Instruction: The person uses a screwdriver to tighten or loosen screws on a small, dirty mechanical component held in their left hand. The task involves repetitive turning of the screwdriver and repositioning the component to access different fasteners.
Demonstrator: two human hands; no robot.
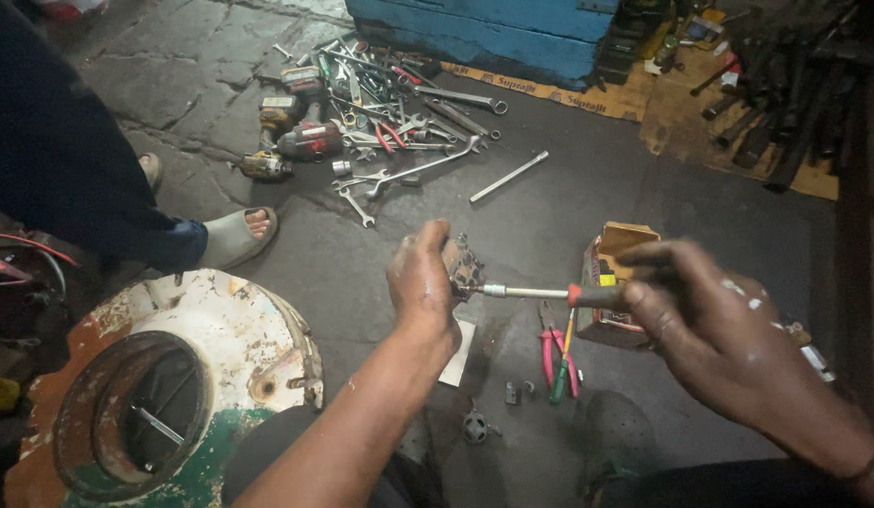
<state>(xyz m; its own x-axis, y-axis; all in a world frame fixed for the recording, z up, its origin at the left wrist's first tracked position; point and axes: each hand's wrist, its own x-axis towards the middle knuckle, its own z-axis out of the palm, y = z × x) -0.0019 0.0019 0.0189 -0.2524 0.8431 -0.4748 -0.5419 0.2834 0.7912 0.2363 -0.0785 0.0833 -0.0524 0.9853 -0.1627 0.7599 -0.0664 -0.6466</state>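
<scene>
The left hand [420,282] is closed around a small dark metal part [463,265], its grip wrapped over the near side so that only the toothed far edge of the part shows. The right hand [705,315] has its grip shut on the red-and-black handle of a screwdriver [540,293], whose bright shaft runs level toward 9 o'clock and meets the part at its tip. Both are held in the air above the dark floor [568,202] — not resting on it.

How far the work has come is hard to read. By my judgement the tool is engaged with a fastener on the part, but whether the screw is going in or coming out cannot be told, nor how many remain. Loose bits on the floor at 6 o'clock — 2 small pieces and a round fitting [475,427] — suggest that some pieces are already off or waiting.

Just below the shaft lie red-handled pliers [551,353]; an open cardboard box [614,273] stands behind the right hand. At 12 o'clock sits a scatter of spanners and power drivers [380,127]. At 8 o'clock is a rusted white-and-green drum [183,376] with a round opening, and beyond it another person's sandalled foot [237,235].
</scene>
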